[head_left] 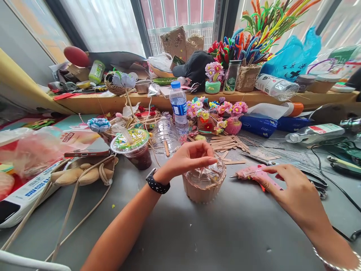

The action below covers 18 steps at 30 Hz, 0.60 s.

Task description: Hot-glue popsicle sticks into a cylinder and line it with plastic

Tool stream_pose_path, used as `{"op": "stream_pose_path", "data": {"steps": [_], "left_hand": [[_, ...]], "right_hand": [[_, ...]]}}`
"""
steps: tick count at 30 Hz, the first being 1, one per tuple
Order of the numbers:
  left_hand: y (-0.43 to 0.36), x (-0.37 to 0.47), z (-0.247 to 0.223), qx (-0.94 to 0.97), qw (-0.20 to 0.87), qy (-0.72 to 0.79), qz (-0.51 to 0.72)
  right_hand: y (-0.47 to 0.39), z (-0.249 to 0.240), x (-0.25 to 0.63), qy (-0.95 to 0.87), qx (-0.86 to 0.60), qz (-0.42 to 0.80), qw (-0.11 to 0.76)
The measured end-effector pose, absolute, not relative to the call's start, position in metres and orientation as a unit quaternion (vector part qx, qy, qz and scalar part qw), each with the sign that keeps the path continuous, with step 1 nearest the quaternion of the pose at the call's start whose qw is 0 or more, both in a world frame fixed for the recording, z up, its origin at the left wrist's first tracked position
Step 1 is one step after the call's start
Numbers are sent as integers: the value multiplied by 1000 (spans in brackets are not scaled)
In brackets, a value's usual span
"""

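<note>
In front of me stands a small round pot [200, 191], its side covered in brown craft sticks and its top clear plastic. Over its rim is my left hand [191, 158], thumb and fingertips brought together in a pinch; what they hold, if anything, is too small to make out. My right hand [299, 199] grips the rear of a pink hot glue gun [258, 174], which lies low over the table with its nozzle toward the pot. Scissors [261, 159] lie just behind the glue gun.
Loose craft sticks [228, 145] lie behind the pot. A lidded drink cup [131, 148], a cut plastic bottle [166, 137] and a water bottle [178, 107] stand at the back left. A black cable [327, 169] runs along the right. Pipe-cleaner flowers [217, 113] line the back.
</note>
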<state>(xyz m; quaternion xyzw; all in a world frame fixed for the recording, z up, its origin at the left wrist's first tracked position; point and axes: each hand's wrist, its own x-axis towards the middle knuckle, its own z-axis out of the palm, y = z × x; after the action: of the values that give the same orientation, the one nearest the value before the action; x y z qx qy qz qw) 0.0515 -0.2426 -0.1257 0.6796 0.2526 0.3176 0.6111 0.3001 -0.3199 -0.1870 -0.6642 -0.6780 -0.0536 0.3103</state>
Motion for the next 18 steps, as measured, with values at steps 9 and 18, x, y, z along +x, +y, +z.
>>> {"op": "stream_pose_path", "data": {"steps": [9, 18], "left_hand": [[-253, 53, -115, 777, 472, 236, 343], [-264, 57, -109, 867, 266, 232, 351]], "right_hand": [[-314, -115, 229, -759, -524, 186, 338], [-302, -108, 226, -740, -552, 244, 297]]}}
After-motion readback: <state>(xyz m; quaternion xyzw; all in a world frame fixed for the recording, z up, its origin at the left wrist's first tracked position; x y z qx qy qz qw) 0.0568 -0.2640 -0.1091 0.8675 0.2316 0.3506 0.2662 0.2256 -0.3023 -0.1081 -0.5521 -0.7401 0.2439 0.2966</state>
